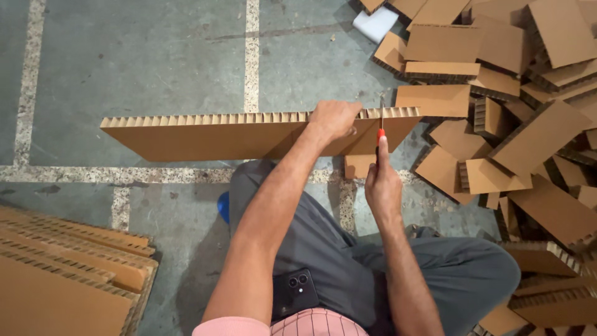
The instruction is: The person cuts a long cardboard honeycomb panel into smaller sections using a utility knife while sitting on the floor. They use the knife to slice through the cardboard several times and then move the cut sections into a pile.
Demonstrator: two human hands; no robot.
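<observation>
Even, soft daylight-type light, fairly bright, no glare or blown spots; the grey floor (155,68) reads flat and a bit dull. Shadows weak and diffuse: a soft dark patch under the long cardboard strip (249,134) and round the legs, deeper shade in gaps of the cut-piece pile (516,112) at right. Focus sharp thru most of frame, slight softness at the near bottom edge by the stacked sheets (62,274), mild wide-angle bend twd the corners, no motion blur on either hand.
</observation>
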